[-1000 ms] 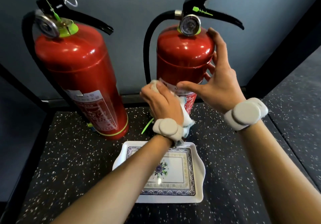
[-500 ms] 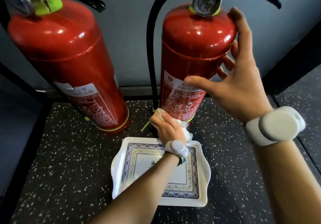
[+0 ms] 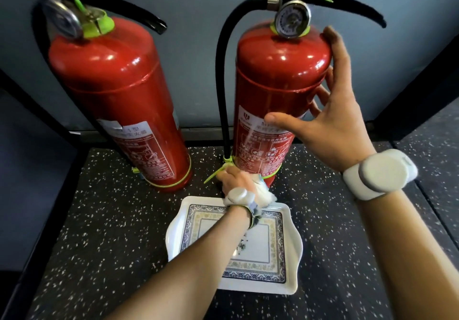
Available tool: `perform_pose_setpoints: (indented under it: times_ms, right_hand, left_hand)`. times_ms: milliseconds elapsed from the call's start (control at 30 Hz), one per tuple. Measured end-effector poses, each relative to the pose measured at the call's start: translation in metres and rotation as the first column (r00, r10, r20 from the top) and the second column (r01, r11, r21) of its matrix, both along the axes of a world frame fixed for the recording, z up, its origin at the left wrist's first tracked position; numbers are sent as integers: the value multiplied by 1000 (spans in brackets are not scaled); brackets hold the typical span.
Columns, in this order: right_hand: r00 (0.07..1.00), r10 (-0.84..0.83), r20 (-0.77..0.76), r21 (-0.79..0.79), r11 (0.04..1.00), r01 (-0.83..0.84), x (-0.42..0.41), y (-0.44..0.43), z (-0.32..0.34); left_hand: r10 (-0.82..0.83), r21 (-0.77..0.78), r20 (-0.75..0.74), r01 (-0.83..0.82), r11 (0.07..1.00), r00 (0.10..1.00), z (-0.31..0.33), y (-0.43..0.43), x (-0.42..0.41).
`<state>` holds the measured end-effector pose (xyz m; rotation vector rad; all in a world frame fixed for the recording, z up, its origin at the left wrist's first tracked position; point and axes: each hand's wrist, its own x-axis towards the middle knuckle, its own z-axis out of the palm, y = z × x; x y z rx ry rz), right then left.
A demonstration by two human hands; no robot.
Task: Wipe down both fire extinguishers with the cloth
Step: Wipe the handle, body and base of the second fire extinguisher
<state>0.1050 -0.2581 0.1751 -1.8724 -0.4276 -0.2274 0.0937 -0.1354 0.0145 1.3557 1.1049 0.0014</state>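
Note:
Two red fire extinguishers stand upright on the speckled floor against a grey wall. The left extinguisher (image 3: 119, 101) is untouched. My right hand (image 3: 330, 111) steadies the right extinguisher (image 3: 278, 79), with spread fingers wrapped round its far side near the shoulder and the thumb across the label. My left hand (image 3: 234, 178) holds a bunched white cloth (image 3: 263, 194) against the very bottom of the right extinguisher, beside its green band. Most of the cloth is hidden under that hand.
A white rectangular tray (image 3: 290, 250) with a blue patterned border lies on the floor right in front of the right extinguisher, under my left forearm. A black hose (image 3: 223, 81) runs down the right extinguisher's left side. Dark frame rails border the floor.
My left hand has slid the cloth down the right extinguisher from mid-label to its base. My right hand keeps its hold near the top. The view has tilted.

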Motion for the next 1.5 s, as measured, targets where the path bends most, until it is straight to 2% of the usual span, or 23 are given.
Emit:
perform_pose_setpoints:
  times_ms: [100,234,300,367,501,567,634,734,901,1034,1135,1301,1401,1502]
  right_hand:
    - [1000,2,3,1,1000,-2,-1,0,0]
    - [1000,-12,4,2,1000,12,0,0,-1]
    - [1000,-14,13,0,1000,14,0,1,0]
    - [1000,-17,6,2,1000,17,0,1,0]
    - [999,-40,9,-9,999,40,-2,1,1]
    - [999,-40,7,-5,999,40,-1,2,1]
    - [999,-36,0,7,999,36,-2,3,1]
    - [1000,-24,1,7,1000,24,-3,2,1]
    - [1000,-17,-10,-5,1000,17,-2,2,2]
    - [999,-30,-16,-18,999,30,-2,2,1]
    - [999,-36,-16,-24,999,36,-4,1,2]
    - [999,-54,-3,-47,997,54,-2,2,2]
    - [999,-51,1,-71,996,51,-3,2,5]
    - [999,-33,-26,-50,998,31,-4,3,9]
  left_hand:
    - [23,21,106,-25,999,994,16,5,0]
    - [-73,210,360,-4,978,930,68,20,5]
    - [-106,250,539,-38,968,836,108,28,13]
    - [-204,343,651,-44,938,731,147,34,20]
    - [-427,543,737,-83,836,524,204,43,28]
    - [-484,592,729,-91,801,485,209,44,32]
    - [-430,548,759,-123,827,489,199,42,33]
    - [-330,475,763,-136,870,556,164,38,30]
    - [-372,461,574,87,883,730,80,39,16]
    - [-334,379,475,154,913,814,72,35,12]
    - [-327,376,517,133,917,791,101,34,13]
    - [-386,497,683,-7,868,620,180,43,18]
    - [-431,531,697,-9,847,574,208,52,24]
    - [-482,578,665,15,816,570,210,56,24]
